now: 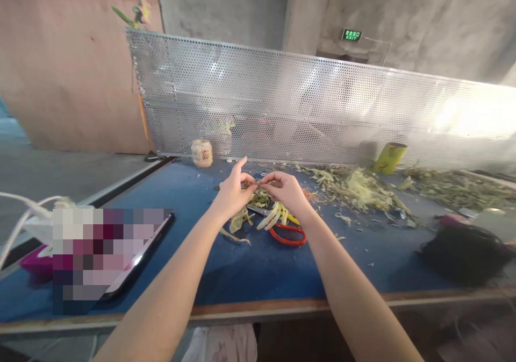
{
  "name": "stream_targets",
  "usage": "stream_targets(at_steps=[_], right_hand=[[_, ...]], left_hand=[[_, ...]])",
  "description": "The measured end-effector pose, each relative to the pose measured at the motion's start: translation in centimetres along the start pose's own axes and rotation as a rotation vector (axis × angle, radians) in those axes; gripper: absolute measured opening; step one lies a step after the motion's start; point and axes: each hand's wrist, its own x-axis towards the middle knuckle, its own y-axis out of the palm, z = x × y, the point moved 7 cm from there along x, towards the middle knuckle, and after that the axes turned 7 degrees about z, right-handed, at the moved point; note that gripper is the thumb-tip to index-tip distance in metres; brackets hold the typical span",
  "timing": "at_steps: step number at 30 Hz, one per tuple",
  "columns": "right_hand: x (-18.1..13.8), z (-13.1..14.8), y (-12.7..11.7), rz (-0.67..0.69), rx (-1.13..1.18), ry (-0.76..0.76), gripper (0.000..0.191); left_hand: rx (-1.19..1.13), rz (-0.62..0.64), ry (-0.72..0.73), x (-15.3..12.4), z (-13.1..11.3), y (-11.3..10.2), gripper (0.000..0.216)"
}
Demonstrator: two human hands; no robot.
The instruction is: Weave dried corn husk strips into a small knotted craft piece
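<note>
Above the middle of the blue tabletop (258, 281), the fingertips of my left hand (236, 190) and my right hand (284, 187) meet in two pinches. Between them is something small and brownish, too small to make out. My left thumb and forefinger are pressed together while another finger points up. Just below my hands lie scissors with red handles (288, 242), lined with yellow. Their blades are partly covered by pale husk-like strips (275, 217). A greenish dry tuft (260, 198) lies under my fingertips. More pale strips (239, 222) are beneath my left hand.
Dry plant fibre (357, 187) is heaped at back right beside a tilted yellow-green cylinder (390, 158). A ball of twine (202, 154) stands near the perforated metal screen (258, 93). A tablet (141, 260) is at left, a dark container (463, 254) at right.
</note>
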Motion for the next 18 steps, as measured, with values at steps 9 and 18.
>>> stream_targets(at_steps=[9, 18], right_hand=[[-0.3, 0.1, -0.3, -0.151, -0.101, -0.014, 0.006], [-0.5, 0.7, -0.4, -0.186, -0.056, -0.063, 0.021]], left_hand=[[0.056, 0.016, 0.012, -0.3, -0.9, 0.2, 0.063], [-0.269, 0.031, -0.169, 0.2, 1.3, 0.7, 0.077]])
